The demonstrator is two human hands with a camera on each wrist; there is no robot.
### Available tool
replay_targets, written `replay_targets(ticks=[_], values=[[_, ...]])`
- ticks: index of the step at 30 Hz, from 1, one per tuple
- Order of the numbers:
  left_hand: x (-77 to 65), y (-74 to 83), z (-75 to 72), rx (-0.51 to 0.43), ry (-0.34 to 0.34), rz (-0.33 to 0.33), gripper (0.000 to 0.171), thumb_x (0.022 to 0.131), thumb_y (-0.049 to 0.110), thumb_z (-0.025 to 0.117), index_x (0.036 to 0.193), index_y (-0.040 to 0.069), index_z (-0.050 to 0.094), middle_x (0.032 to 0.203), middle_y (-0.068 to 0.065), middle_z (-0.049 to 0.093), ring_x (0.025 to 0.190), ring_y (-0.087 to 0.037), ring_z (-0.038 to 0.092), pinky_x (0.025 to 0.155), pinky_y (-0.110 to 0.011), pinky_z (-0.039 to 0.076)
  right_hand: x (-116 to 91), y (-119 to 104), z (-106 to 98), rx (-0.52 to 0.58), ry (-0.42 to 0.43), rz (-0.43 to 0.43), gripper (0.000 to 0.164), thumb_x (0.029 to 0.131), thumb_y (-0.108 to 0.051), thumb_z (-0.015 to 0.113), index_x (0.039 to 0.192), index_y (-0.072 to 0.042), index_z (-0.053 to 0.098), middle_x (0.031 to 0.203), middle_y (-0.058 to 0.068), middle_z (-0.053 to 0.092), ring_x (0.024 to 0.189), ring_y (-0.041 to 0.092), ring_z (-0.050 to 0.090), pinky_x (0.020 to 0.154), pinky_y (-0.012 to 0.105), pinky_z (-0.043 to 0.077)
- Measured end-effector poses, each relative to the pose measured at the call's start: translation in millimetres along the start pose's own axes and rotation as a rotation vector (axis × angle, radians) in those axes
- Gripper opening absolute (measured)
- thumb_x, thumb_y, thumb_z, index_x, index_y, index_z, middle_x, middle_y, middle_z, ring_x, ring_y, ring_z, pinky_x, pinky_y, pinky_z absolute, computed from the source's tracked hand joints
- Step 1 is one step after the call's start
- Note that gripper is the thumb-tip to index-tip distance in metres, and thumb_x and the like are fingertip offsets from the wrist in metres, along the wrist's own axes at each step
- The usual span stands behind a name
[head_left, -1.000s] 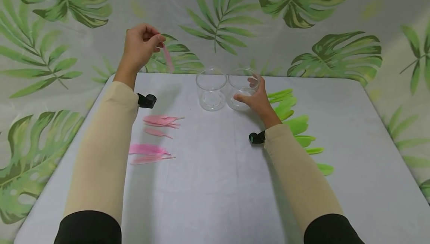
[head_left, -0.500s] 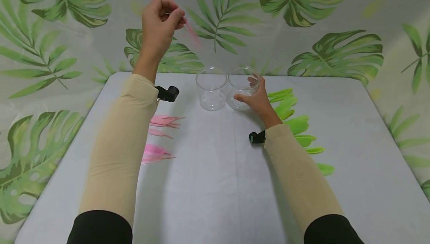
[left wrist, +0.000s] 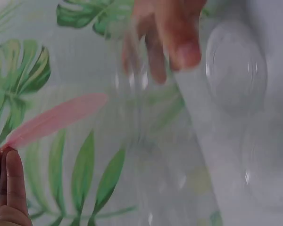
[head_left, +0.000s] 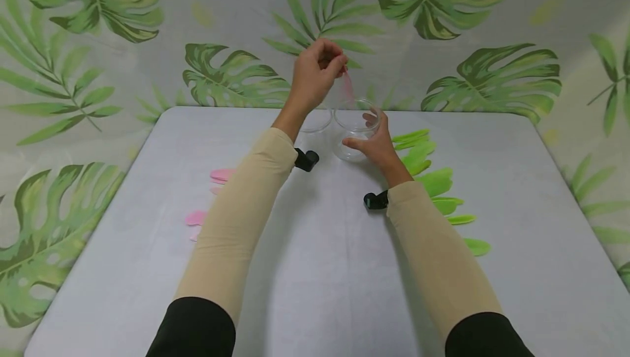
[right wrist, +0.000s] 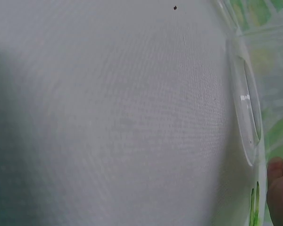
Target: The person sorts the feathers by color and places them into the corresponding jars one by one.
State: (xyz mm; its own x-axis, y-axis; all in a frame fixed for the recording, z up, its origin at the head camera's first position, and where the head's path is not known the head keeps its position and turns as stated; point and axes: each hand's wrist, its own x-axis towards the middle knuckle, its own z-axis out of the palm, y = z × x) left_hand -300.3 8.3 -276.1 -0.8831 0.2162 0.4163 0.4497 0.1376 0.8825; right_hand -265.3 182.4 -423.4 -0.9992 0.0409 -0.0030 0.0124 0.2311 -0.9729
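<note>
On my head feed, the thumb and fingertips of the left hand (head_left: pixel 317 75) pinch a pink feather (head_left: pixel 348 86) by its narrow end. It hangs downward, its lower end at the rim of the right glass cup (head_left: pixel 349 130); I can't tell whether the tip is inside. The left wrist view also gives me the feather, out past the fingertips, its broad end near blurred glass.

The right hand (head_left: pixel 378 144) holds that right glass cup, thumb on the near side and fingers spread round the far side. My right wrist view catches little of this hand, just a bit at the edge of the picture.

Just beside the held cup is the left glass cup (head_left: pixel 320 129), partly hidden behind the left forearm. Both cups stand upright near the far edge of the white table (head_left: pixel 315 269).

Farther out, I have more pink feathers (head_left: pixel 222 175) lying to the left, partly covered by the left sleeve (head_left: pixel 231 220). On the other side, bright green feathers (head_left: pixel 436 182) lie in a column, partly under the right sleeve (head_left: pixel 438 242). A black wrist camera (head_left: pixel 307 160) sits at the left cuff, with another at the right. Behind everything I see a leaf-print backdrop (head_left: pixel 492 78).
</note>
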Motion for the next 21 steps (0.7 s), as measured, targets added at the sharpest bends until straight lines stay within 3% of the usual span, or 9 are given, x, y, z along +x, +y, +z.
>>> replay_targets(ticks=[6, 16, 21], values=[[-12.3, -2.8, 24.8, -0.098, -0.079, -0.096, 0.016, 0.099, 0.009, 0.059, 0.109, -0.002, 0.062, 0.109, -0.023, 0.067, 0.099, -0.03, 0.068, 0.087, -0.025, 0.057, 0.5, -2.4, -1.8, -0.002, -0.011, 0.038, 0.105, 0.077, -0.027, 0.085, 0.154, -0.027, 0.013, 0.16, 0.002, 0.032, 0.147, 0.02, 0.03, 0.121, 0.046, 0.03], [-23.0, -0.6, 22.1, -0.159, -0.084, -0.151, 0.015, 0.097, 0.006, 0.061, 0.108, -0.005, 0.063, 0.101, -0.013, 0.067, 0.098, -0.026, 0.068, 0.089, -0.025, 0.057, 2.1, -1.4, -0.9, -0.02, -0.011, 0.041, 0.108, 0.076, -0.03, 0.087, 0.154, -0.027, 0.013, 0.159, 0.005, 0.032, 0.146, 0.022, 0.033, 0.121, 0.046, 0.029], [-25.1, -1.7, 23.0, -0.182, -0.095, -0.155, 0.019, 0.098, 0.005, 0.06, 0.112, -0.007, 0.063, 0.105, -0.021, 0.066, 0.098, -0.028, 0.069, 0.088, -0.027, 0.058, 3.5, 0.6, -1.0, -0.031, -0.004, 0.043, 0.106, 0.078, -0.026, 0.085, 0.154, -0.026, 0.012, 0.16, 0.004, 0.033, 0.145, 0.022, 0.033, 0.121, 0.045, 0.03]])
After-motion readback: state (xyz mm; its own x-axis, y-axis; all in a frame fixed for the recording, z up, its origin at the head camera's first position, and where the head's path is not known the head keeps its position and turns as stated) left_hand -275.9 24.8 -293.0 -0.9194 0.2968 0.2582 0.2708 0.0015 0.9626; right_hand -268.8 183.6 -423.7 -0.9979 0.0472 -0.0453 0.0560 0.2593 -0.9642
